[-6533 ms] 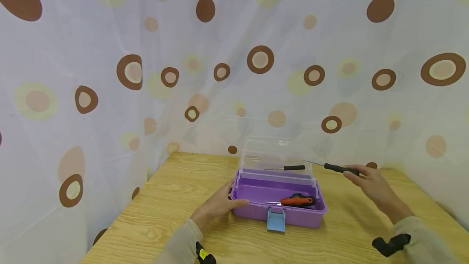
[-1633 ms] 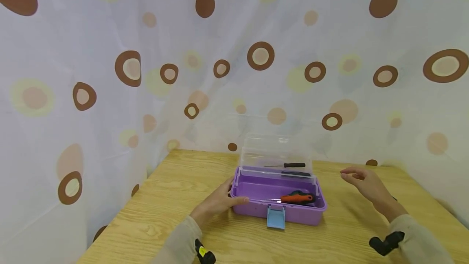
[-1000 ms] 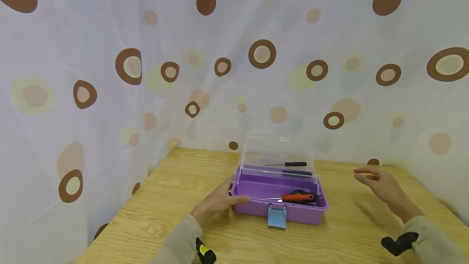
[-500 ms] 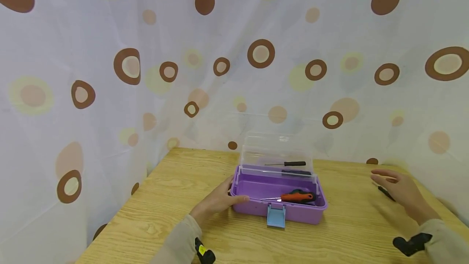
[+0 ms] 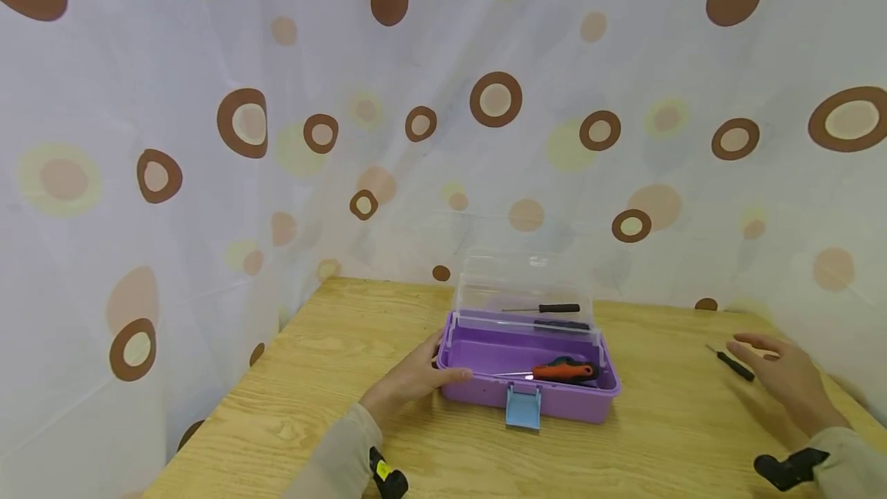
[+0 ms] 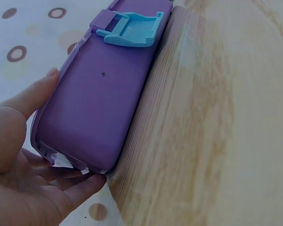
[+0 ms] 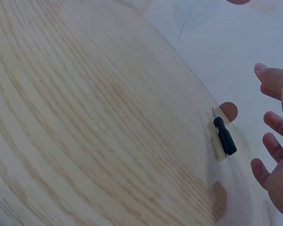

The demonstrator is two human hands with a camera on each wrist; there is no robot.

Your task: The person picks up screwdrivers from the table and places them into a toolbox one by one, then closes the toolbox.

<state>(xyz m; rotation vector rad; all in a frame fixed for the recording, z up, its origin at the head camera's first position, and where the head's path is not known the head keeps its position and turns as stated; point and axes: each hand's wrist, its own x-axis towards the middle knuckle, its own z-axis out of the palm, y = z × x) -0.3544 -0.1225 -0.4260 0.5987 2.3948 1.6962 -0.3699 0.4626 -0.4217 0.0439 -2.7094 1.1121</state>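
A purple toolbox point(image 5: 485, 404) with a raised clear lid point(image 5: 520, 276) and light-blue latch point(image 5: 523, 410) stands on the wooden table. My left hand point(image 5: 412, 382) grips its left end, thumb on the front rim and fingers around the side. Inside lies an orange-handled screwdriver point(image 5: 564, 371) with a dark handle behind it. Two black-handled tools show through the clear plastic: a screwdriver point(image 5: 557, 308) and, lower down, a second black handle point(image 5: 563, 326). My right hand point(image 5: 786, 380), fingers loosely bent and holding nothing, hovers beside a small black screwdriver point(image 5: 734, 366) on the table.
The wooden table point(image 5: 333, 345) reaches back to a patterned curtain point(image 5: 388, 98) that hangs behind and at both sides. In the right wrist view the small screwdriver lies near the table's edge.
Earlier the right hand held a black screwdriver by the lid; that hand then came away without it and moved right and down beside the small screwdriver. The left hand stayed on the toolbox.
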